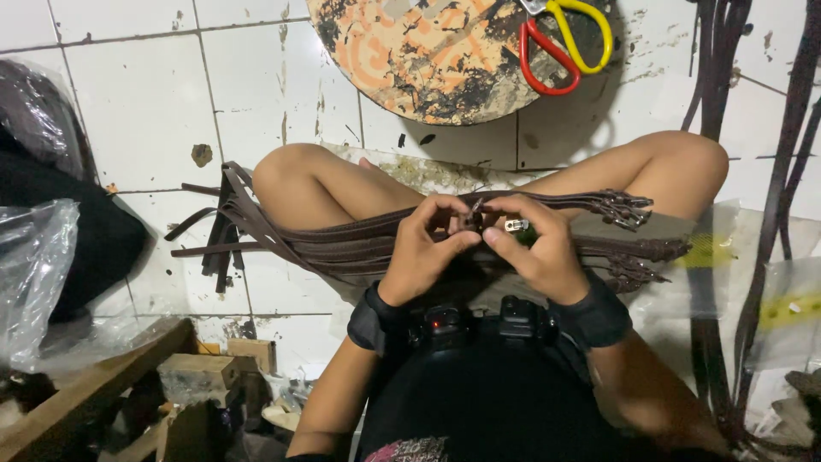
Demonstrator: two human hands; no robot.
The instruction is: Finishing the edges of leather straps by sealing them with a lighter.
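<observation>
Head view. Straps, dark brown and bundled, lie across the lap of a person seated cross-legged on a white tiled floor; this bundle serves as the landmark. At its right end a cluster of metal buckles is already in place; its left end fans out loose over the floor beyond the knee.

Step in hand, as judged: fitting or adjusting a small metal part on one strap at the middle of the bundle. The next move would call for fine fingertip alignment, with the strap kept taut between both hands.

Left hand: above the bundle's middle, wrist bent, fingers curled, thumb and forefinger pinched shut on a strap.

Right hand: just beside the left, touching or nearly so, fingers closed around a small silvery fitting with a green object partly hidden beneath it. What the green object is cannot be told.

Both wrists carry black bands.

Beyond the bundle, past the knees, stands a round, paint-worn board with red-and-yellow scissors on its edge. Left of the bundle lie plastic bags and wood blocks; right of it, more long straps hang down.
</observation>
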